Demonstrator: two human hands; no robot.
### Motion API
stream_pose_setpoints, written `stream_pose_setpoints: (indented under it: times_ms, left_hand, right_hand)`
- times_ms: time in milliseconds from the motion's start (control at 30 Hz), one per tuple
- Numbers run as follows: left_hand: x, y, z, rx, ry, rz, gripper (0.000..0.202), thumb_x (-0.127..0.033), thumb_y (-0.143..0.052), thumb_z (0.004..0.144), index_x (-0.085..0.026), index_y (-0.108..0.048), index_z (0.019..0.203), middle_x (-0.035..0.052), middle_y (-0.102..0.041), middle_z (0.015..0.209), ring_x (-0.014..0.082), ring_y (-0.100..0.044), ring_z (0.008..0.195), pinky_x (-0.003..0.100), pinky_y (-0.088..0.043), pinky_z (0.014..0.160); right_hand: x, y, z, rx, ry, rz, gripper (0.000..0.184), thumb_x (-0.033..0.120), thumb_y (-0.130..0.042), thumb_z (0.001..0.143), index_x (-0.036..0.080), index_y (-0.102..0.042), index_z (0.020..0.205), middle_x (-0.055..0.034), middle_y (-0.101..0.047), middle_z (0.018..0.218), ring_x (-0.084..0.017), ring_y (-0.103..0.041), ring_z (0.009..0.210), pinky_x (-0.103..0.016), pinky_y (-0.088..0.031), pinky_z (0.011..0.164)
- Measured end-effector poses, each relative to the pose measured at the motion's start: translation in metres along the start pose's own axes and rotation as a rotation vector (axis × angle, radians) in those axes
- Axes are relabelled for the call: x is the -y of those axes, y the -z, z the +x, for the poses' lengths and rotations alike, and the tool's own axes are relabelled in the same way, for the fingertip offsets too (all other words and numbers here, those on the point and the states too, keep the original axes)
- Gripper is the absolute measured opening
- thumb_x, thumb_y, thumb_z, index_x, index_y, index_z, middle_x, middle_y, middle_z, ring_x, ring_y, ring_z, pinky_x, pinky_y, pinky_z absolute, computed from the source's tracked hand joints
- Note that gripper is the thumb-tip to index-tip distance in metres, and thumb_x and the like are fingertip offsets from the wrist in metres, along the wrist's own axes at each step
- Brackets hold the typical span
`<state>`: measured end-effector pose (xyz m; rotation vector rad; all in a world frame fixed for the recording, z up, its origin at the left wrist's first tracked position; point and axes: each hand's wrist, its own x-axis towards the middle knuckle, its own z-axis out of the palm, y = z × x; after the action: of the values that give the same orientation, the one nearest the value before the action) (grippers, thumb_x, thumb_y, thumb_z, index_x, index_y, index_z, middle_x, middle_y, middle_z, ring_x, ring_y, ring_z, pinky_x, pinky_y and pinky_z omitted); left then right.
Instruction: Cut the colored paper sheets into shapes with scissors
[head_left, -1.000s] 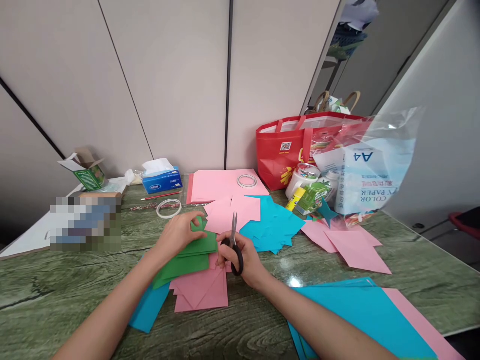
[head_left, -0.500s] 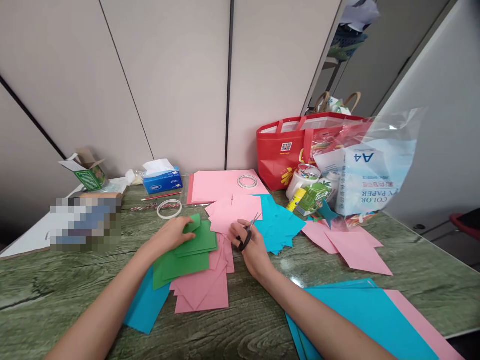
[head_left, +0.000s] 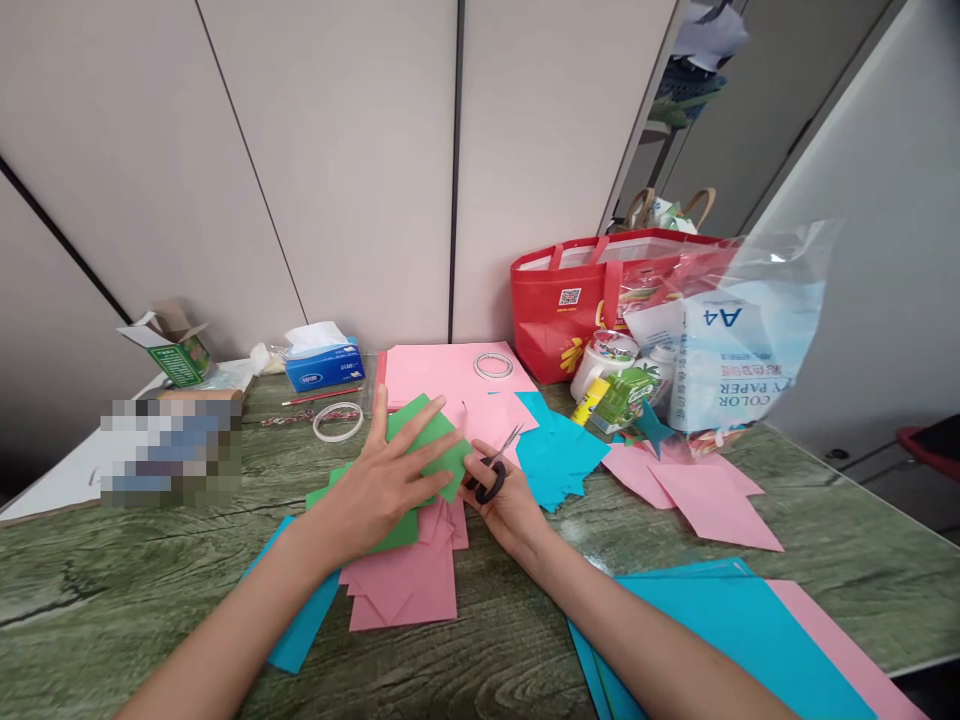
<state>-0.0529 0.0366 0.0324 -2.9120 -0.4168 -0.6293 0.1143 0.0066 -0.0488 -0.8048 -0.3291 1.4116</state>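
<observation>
My left hand (head_left: 382, 490) has its fingers spread across a green paper square (head_left: 411, 410), gripping it tilted above the pile; its thumb is hidden. The square's right corner meets the fingertips of my right hand (head_left: 506, 505). Black-handled scissors (head_left: 491, 482) are hooked in my right hand, blades pointing up and away. Beneath my left hand lie more green sheets (head_left: 397, 530), with pink squares (head_left: 409, 590) and a blue sheet (head_left: 300, 620) under them. Just beyond the scissors are pink paper (head_left: 491, 415) and a fan of blue squares (head_left: 562, 455).
A tape roll (head_left: 337, 422), pencil (head_left: 322, 396) and tissue box (head_left: 324, 368) sit at the back left. A glue stick (head_left: 590, 401), red bag (head_left: 555, 315) and clear paper packet (head_left: 739, 360) stand back right. Large blue sheets (head_left: 697, 620) lie at the front right.
My left hand has moved right and spread over the green paper, which has been lifted and turned toward my right hand. My right hand stays nearly in place with the scissors.
</observation>
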Motion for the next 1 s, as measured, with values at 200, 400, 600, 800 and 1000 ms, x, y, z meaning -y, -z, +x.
stream_pose_setpoints:
  times_ms: [200,400,600,800,1000]
  left_hand:
    - [0.004,0.014,0.002,-0.195,0.349,-0.079,0.082,-0.034,-0.068,0.065,-0.031,-0.026,0.136,0.0060,-0.029,0.143,0.0334,-0.019,0.131,0.059,-0.006,0.103]
    - [0.008,0.020,0.000,-0.222,0.690,-0.730,0.088,-0.030,-0.076,0.053,-0.027,-0.037,0.132,0.0062,-0.049,0.129,0.0311,-0.042,0.119,0.039,-0.045,0.090]
    - [0.009,0.013,0.000,-0.226,0.821,-0.657,0.069,-0.031,-0.073,0.056,-0.025,-0.051,0.120,0.0025,-0.056,0.123,0.0252,-0.051,0.112,0.039,-0.044,0.093]
    - [0.004,0.017,-0.001,-0.211,0.732,-0.325,0.066,-0.029,-0.070,0.062,-0.026,-0.047,0.124,0.0020,-0.056,0.123,0.0226,-0.050,0.113,0.038,-0.040,0.094]
    - [0.008,0.014,-0.001,-0.195,0.810,-0.312,0.073,-0.027,-0.071,0.058,-0.021,-0.044,0.126,0.0043,-0.064,0.098,0.0175,-0.056,0.076,0.034,-0.047,0.070]
  right_hand:
    - [0.003,-0.002,-0.001,0.016,-0.042,-0.027,0.044,0.020,-0.081,0.049,0.017,-0.054,0.082,0.0066,-0.053,0.053,-0.007,-0.053,0.046,-0.017,-0.045,0.041]
    - [0.001,-0.003,-0.003,0.039,-0.002,-0.092,0.038,0.025,-0.080,0.051,0.016,-0.052,0.075,0.0081,-0.049,0.050,-0.005,-0.047,0.042,-0.014,-0.042,0.038]
    - [-0.002,-0.001,-0.002,0.106,0.132,-0.191,0.032,0.029,-0.077,0.054,0.015,-0.056,0.073,0.0068,-0.050,0.051,-0.005,-0.045,0.042,-0.017,-0.041,0.040]
    - [-0.001,-0.001,-0.002,0.097,0.134,-0.184,0.028,0.028,-0.076,0.056,0.015,-0.057,0.072,0.0061,-0.050,0.056,-0.005,-0.043,0.044,-0.016,-0.039,0.038]
    - [0.000,-0.003,-0.003,0.079,0.140,-0.192,0.030,0.028,-0.077,0.054,0.016,-0.057,0.073,0.0060,-0.050,0.058,-0.005,-0.042,0.046,-0.016,-0.038,0.038]
